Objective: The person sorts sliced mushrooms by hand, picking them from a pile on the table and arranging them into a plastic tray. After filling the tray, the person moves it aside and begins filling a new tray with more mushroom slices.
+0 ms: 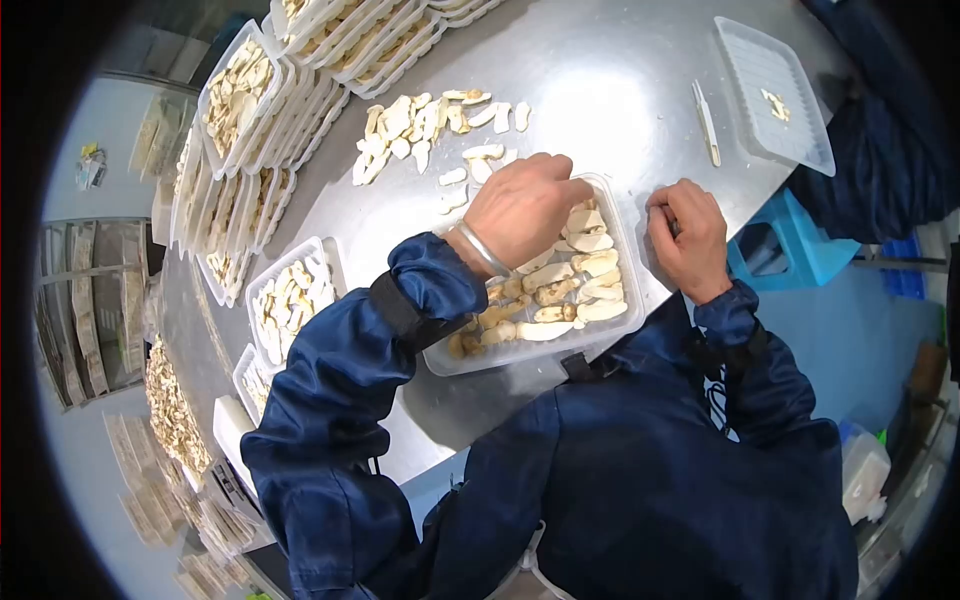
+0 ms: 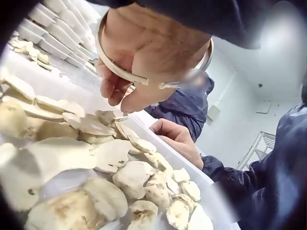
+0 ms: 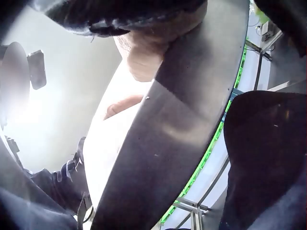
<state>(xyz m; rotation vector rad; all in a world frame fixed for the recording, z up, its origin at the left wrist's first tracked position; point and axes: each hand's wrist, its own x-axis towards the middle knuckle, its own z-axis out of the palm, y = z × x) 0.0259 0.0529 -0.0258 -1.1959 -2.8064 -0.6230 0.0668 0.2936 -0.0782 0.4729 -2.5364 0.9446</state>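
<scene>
In the head view, my left hand (image 1: 525, 205), with a bangle at its wrist, reaches over the far end of a clear plastic tray (image 1: 635, 290) holding rows of pale mushroom slices (image 1: 597, 262). The left wrist view has this hand (image 2: 148, 57) with fingers bent down, pinching a slice (image 2: 108, 116) at the tray's end wall; the fingertips partly hide it. Beside the tray's right wall, my right hand (image 1: 690, 240) rests on the metal table with loosely curled fingers and no visible object in it. The right wrist view shows only part of that hand (image 3: 144, 60).
Loose slices (image 1: 420, 120) lie beyond the tray. Stacked filled trays (image 1: 240, 95) stand at the left, with another filled tray (image 1: 295, 300) nearer. White tweezers (image 1: 706, 125) and a tray with a few small pieces (image 1: 765, 75) lie at the right. A blue stool (image 1: 790, 245) stands below the table edge.
</scene>
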